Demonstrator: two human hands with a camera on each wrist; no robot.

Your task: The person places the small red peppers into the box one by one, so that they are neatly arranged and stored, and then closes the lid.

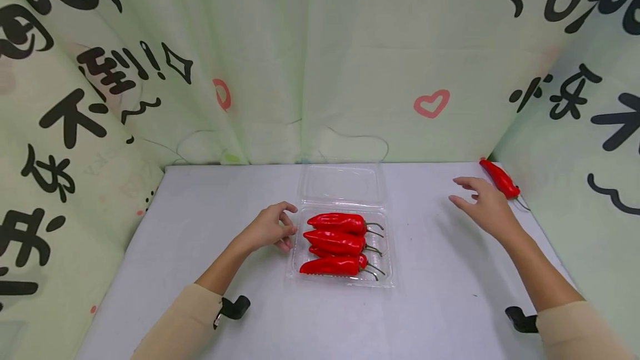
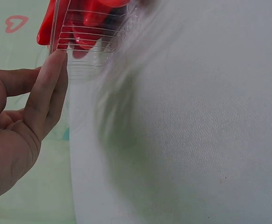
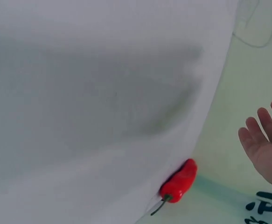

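Several red peppers (image 1: 334,242) lie side by side in a clear plastic box (image 1: 389,278), stems to the right. Its transparent lid (image 1: 342,185) is folded back toward the curtain. At the box's left wall is my left hand (image 1: 272,228), fingers loosely bent; in the left wrist view a fingertip (image 2: 57,58) appears to touch the rim. Off to the right, my right hand (image 1: 482,204) is raised over the table, fingers spread from the thumb and holding nothing. One more red pepper (image 1: 501,179) rests beyond it by the table's right edge, partly behind the hand.
The white-covered table (image 1: 225,193) ends against a pale green curtain (image 1: 360,71) with black writing and pink hearts. Curtain also hangs along both sides. Black wrist mounts (image 1: 235,308) stick out from the sleeves.
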